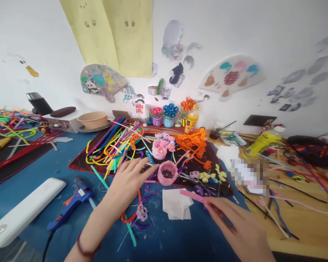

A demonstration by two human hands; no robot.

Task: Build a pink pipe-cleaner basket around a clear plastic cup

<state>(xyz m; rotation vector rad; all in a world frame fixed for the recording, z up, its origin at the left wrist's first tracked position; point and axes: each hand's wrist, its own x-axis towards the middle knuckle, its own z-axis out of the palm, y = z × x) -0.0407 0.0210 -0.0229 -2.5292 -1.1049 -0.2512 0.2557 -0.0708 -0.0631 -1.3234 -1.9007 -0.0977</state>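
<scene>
My left hand [128, 180] reaches over the blue mat with its fingers stretched toward a small pink woven cup [167, 173]; the fingertips lie just left of it and hold nothing I can make out. A pink pipe cleaner [194, 196] points left from my right hand [235, 223], whose fingers are pinched on its end. A second pink cup with flowers [160, 149] stands further back. Between my hands lie a folded white tissue [177, 204] and a small purple pipe-cleaner flower [141, 212].
A pile of coloured pipe cleaners [117, 142] and an orange heap [192, 142] lie on a dark mat. A blue glue gun [71, 205] and a white flat device [24, 211] lie at the left. Behind stand a yellow bottle [191, 120], flower pots [169, 114] and a bowl [93, 120].
</scene>
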